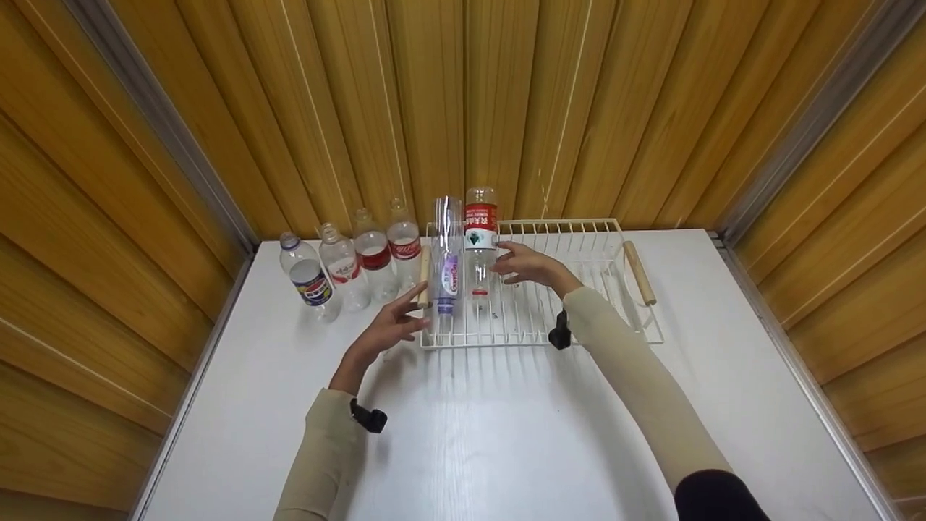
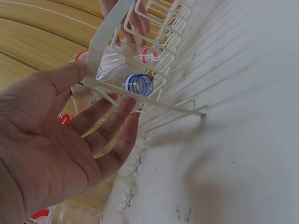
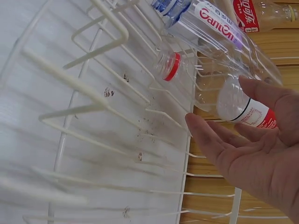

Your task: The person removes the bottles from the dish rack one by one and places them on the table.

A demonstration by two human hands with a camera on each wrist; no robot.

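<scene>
A white wire dish rack [image 1: 535, 341] with wooden handles holds two clear plastic bottles, both neck down. One is a water bottle with a purple-and-white label [image 1: 449, 275] and a blue neck ring, at the rack's left end. Beside it leans a red-labelled water bottle [image 1: 481, 217] with a red neck ring. My left hand [image 1: 391, 327] is at the rack's left end, fingers spread, its thumb by the wooden handle [image 2: 81, 95]. On the other side, my right hand [image 1: 532, 266] is next to the red-labelled bottle, fingers loosely bent and not wrapped round it.
Several uncapped clear bottles, among them a blue-labelled bottle [image 1: 312, 282] and a red-labelled cola bottle [image 1: 405, 250], stand left of the rack on the white table [image 1: 463, 434]. Wood-patterned walls [image 1: 427, 94] enclose the back and sides. Another wooden handle [image 1: 639, 272] is at the rack's right end.
</scene>
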